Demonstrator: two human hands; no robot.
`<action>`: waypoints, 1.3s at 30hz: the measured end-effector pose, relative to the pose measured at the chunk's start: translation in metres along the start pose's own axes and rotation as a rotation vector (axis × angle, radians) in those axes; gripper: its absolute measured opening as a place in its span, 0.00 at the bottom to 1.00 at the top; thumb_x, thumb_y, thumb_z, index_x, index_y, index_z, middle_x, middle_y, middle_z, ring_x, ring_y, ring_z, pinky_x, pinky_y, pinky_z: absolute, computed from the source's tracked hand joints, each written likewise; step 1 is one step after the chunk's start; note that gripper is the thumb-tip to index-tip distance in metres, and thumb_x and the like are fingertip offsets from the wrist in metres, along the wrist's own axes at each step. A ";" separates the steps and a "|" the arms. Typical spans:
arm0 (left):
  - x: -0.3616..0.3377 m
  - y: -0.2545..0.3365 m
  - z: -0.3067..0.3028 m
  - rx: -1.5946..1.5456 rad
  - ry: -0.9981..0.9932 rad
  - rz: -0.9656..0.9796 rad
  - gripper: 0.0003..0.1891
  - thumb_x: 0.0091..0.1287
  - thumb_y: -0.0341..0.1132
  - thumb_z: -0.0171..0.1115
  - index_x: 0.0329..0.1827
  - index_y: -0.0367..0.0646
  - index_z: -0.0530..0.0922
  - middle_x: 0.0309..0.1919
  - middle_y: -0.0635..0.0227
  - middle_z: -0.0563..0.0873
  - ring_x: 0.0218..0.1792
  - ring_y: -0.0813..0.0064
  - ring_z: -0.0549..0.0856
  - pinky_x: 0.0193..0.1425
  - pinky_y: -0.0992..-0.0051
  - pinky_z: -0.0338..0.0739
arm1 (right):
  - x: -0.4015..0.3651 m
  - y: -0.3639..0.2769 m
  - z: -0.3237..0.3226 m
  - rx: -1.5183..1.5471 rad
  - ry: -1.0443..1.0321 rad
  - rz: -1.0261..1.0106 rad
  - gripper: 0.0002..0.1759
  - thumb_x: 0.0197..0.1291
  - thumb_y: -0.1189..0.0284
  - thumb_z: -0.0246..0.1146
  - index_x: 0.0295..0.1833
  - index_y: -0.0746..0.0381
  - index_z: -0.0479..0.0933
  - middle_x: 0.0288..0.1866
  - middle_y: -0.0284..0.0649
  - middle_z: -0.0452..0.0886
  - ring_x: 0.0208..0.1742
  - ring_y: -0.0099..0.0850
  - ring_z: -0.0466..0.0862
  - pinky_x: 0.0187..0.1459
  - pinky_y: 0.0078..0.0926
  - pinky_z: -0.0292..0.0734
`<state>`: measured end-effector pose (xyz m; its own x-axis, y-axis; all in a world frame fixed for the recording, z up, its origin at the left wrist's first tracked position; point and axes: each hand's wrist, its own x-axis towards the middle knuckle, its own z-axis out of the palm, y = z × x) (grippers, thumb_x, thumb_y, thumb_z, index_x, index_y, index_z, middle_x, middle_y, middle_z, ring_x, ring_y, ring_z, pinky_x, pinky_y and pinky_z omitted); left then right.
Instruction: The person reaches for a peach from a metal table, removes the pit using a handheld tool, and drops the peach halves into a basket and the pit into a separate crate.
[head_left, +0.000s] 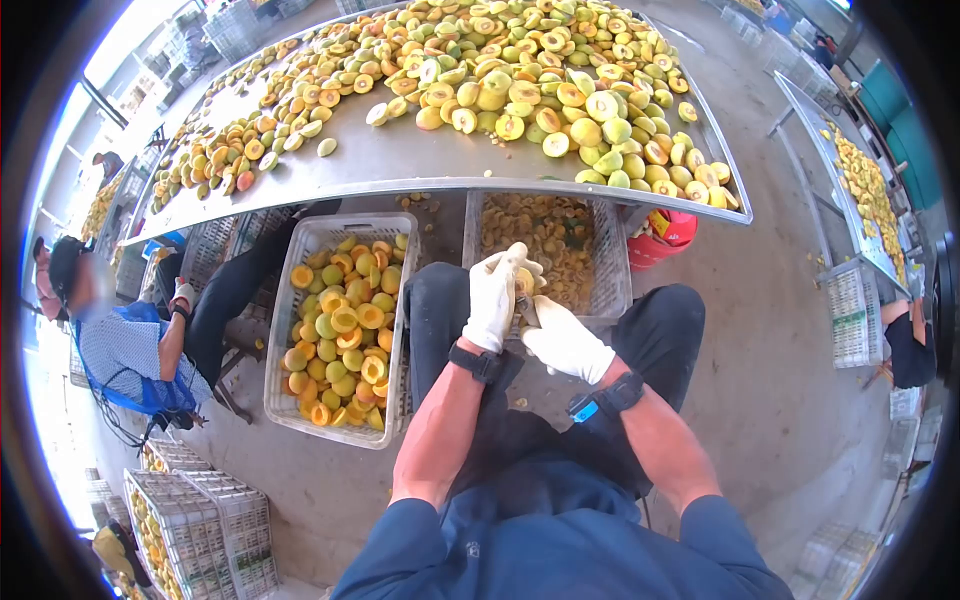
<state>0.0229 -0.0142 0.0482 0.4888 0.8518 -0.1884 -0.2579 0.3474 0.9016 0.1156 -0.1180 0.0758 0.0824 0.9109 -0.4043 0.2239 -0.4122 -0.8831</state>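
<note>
In a white glove, my left hand [490, 308] is closed around a peach half [524, 281], its cut side partly showing between the fingers. My right hand [567, 341], gloved too, grips a small metal tool [527, 312] whose tip meets the fruit; its exact shape is mostly hidden. Both hands are above my lap, near a crate [625, 262] of brownish pits and scraps under the table edge. Left of my knee stands a white crate [277, 385] of peach halves [345, 320].
Ahead, a metal table [360, 165] carries a large heap of halved peaches [600, 110]. A red bag [665, 238] sits under it. At the left another person [130, 350] is seated. Stacked crates [205, 530] stand behind on the left; another fruit table [840, 190] is at the right.
</note>
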 end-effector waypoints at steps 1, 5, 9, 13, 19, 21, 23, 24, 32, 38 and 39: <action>0.001 -0.003 -0.004 0.002 0.004 -0.002 0.14 0.67 0.38 0.61 0.33 0.34 0.84 0.28 0.61 0.87 0.27 0.71 0.86 0.35 0.74 0.80 | 0.001 0.001 0.004 -0.028 0.034 -0.072 0.13 0.62 0.72 0.56 0.50 0.64 0.67 0.30 0.37 0.76 0.17 0.23 0.73 0.17 0.24 0.71; 0.004 -0.007 -0.005 -0.001 -0.101 -0.052 0.14 0.64 0.37 0.59 0.28 0.33 0.83 0.23 0.59 0.85 0.23 0.70 0.84 0.30 0.73 0.79 | -0.006 -0.010 -0.007 -0.019 -0.098 0.073 0.19 0.60 0.73 0.57 0.56 0.66 0.67 0.32 0.39 0.76 0.21 0.26 0.77 0.20 0.25 0.75; 0.009 -0.009 -0.011 -0.007 -0.256 -0.075 0.13 0.65 0.33 0.59 0.27 0.33 0.83 0.24 0.57 0.86 0.22 0.69 0.84 0.28 0.73 0.80 | -0.012 0.003 -0.008 0.239 -0.195 0.079 0.14 0.62 0.73 0.58 0.52 0.63 0.68 0.30 0.34 0.73 0.19 0.21 0.72 0.16 0.20 0.68; 0.007 -0.002 -0.011 0.075 -0.325 -0.145 0.13 0.64 0.34 0.59 0.27 0.32 0.82 0.24 0.57 0.86 0.22 0.68 0.85 0.26 0.73 0.80 | -0.012 0.018 -0.010 0.806 -0.369 0.191 0.05 0.66 0.74 0.57 0.46 0.59 0.68 0.25 0.26 0.66 0.17 0.13 0.61 0.14 0.13 0.56; 0.010 -0.002 -0.008 0.080 -0.338 -0.222 0.13 0.61 0.35 0.61 0.27 0.32 0.83 0.24 0.56 0.86 0.22 0.67 0.85 0.26 0.73 0.80 | -0.017 0.016 -0.015 1.005 -0.464 0.258 0.04 0.67 0.76 0.56 0.45 0.58 0.68 0.25 0.24 0.64 0.17 0.11 0.60 0.14 0.10 0.53; 0.012 0.000 -0.006 0.099 -0.365 -0.254 0.13 0.60 0.36 0.62 0.27 0.32 0.83 0.24 0.57 0.86 0.23 0.66 0.85 0.29 0.72 0.80 | -0.020 0.016 -0.018 0.989 -0.469 0.254 0.04 0.67 0.75 0.56 0.44 0.57 0.68 0.25 0.24 0.64 0.17 0.11 0.61 0.15 0.09 0.53; 0.014 0.003 -0.004 0.174 -0.432 -0.344 0.13 0.61 0.36 0.62 0.27 0.32 0.83 0.24 0.57 0.86 0.23 0.67 0.84 0.30 0.72 0.80 | -0.021 0.020 -0.019 1.008 -0.470 0.279 0.04 0.67 0.75 0.56 0.44 0.58 0.68 0.25 0.24 0.64 0.17 0.11 0.60 0.14 0.09 0.53; 0.015 0.002 -0.004 0.175 -0.433 -0.343 0.13 0.61 0.36 0.62 0.27 0.32 0.83 0.24 0.57 0.86 0.23 0.67 0.84 0.30 0.72 0.80 | -0.021 0.023 -0.020 1.008 -0.469 0.277 0.04 0.67 0.75 0.56 0.44 0.58 0.68 0.25 0.24 0.64 0.17 0.11 0.60 0.14 0.09 0.53; 0.000 -0.002 0.007 -0.204 -0.433 -0.289 0.28 0.74 0.54 0.51 0.54 0.32 0.79 0.34 0.56 0.84 0.38 0.66 0.85 0.48 0.63 0.84 | -0.012 0.037 -0.028 1.502 -0.620 0.288 0.06 0.70 0.75 0.54 0.48 0.65 0.72 0.23 0.27 0.64 0.15 0.13 0.61 0.12 0.12 0.56; 0.002 -0.022 0.004 0.086 -0.171 -0.139 0.24 0.76 0.48 0.50 0.35 0.34 0.81 0.24 0.61 0.82 0.24 0.71 0.83 0.31 0.73 0.79 | -0.017 0.015 -0.013 0.796 -0.172 0.206 0.04 0.67 0.71 0.60 0.42 0.57 0.71 0.25 0.26 0.69 0.16 0.13 0.62 0.13 0.14 0.55; 0.002 -0.023 0.003 0.085 -0.171 -0.145 0.24 0.76 0.48 0.50 0.35 0.34 0.81 0.24 0.61 0.82 0.24 0.71 0.83 0.31 0.73 0.79 | -0.017 0.018 -0.014 0.799 -0.171 0.211 0.04 0.67 0.71 0.60 0.42 0.57 0.71 0.25 0.26 0.69 0.16 0.13 0.62 0.13 0.14 0.55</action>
<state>0.0324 -0.0221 0.0288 0.6513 0.7142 -0.2563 -0.1071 0.4209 0.9007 0.1313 -0.1401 0.0702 -0.1175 0.8248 -0.5530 -0.5395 -0.5206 -0.6618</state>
